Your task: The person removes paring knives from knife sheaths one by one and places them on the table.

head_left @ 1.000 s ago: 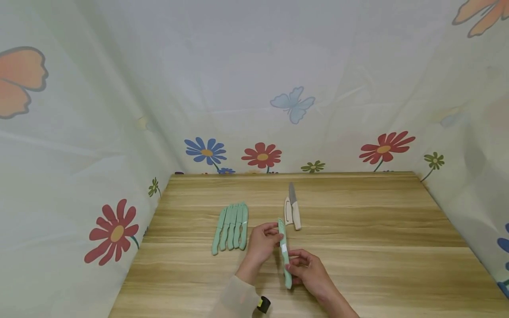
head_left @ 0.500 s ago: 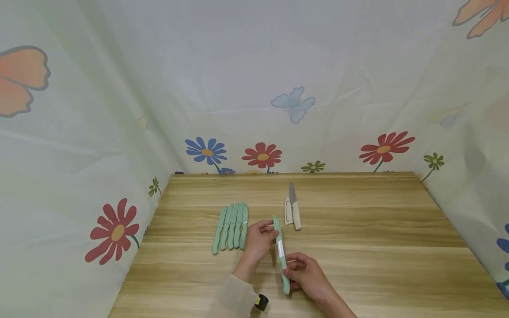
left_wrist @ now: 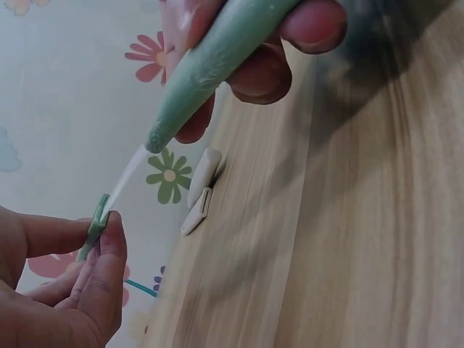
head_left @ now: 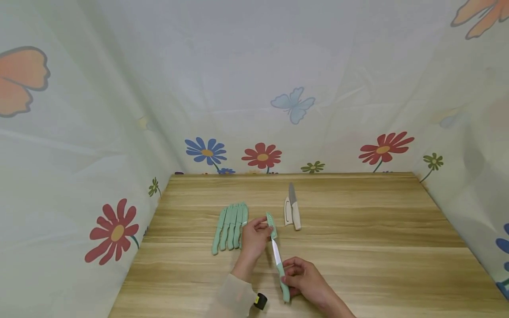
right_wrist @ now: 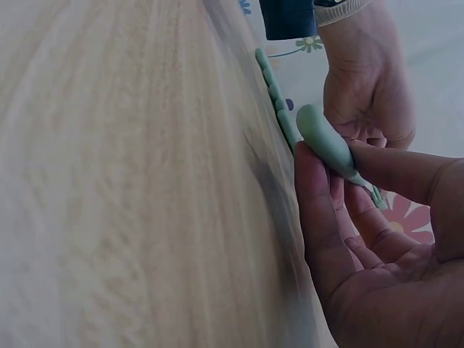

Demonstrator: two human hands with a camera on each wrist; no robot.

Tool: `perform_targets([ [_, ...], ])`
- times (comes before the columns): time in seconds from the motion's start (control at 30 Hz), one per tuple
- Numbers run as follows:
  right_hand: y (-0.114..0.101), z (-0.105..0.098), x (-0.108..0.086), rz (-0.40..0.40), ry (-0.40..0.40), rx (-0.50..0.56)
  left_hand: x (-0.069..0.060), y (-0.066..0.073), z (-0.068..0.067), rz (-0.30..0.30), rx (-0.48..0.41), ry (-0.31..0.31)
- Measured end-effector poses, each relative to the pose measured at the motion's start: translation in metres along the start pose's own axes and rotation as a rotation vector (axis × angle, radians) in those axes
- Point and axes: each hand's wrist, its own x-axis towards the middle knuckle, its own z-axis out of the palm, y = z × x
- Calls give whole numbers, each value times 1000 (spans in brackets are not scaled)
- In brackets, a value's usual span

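My left hand (head_left: 255,237) pinches a green knife sheath (head_left: 271,224) between thumb and fingers. Just below it, my right hand (head_left: 305,280) grips the green handle of a knife (head_left: 282,282). Most of the bright blade (head_left: 276,252) shows between the two hands, its tip at or barely inside the sheath's mouth. In the left wrist view the blade slants from the handle (left_wrist: 210,69) to the pinched sheath (left_wrist: 94,230). The right wrist view shows the handle's rounded end (right_wrist: 319,134) between thumb and fingers, with the left hand behind.
Several green sheathed knives (head_left: 230,227) lie side by side left of my left hand. Farther back on the wooden table (head_left: 358,221) are an unsheathed cream-handled knife (head_left: 295,207) and its cream sheath (head_left: 288,212). A flowered sheet (head_left: 238,88) hangs around the table.
The knife has slid out of its sheath, baring the blade. My left hand moved up and left with the sheath; my right hand moved slightly down with the handle.
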Motion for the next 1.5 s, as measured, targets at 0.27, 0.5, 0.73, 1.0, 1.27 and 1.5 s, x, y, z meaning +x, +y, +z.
perform_targets([
  [0.27, 1, -1, 0, -3, 21, -18, 4, -5, -5, 3, -17, 31],
  [0.5, -1, -2, 2, -7, 78, -35, 1, -8, -8, -26, -24, -1],
  [0.73, -4, -2, 3, 4, 90, -49, -6, -13, -7, -39, 4, -38],
  [1.0, -1, -4, 6, 17, 103, -57, -13, -18, -8, -23, 34, -75],
  [1.27, 0, -6, 7, 6, 113, -56, -21, -21, -6, -9, 67, -111],
  [1.5, 1, -7, 9, 3, 122, -51, -26, -25, -8, -1, 90, -128],
])
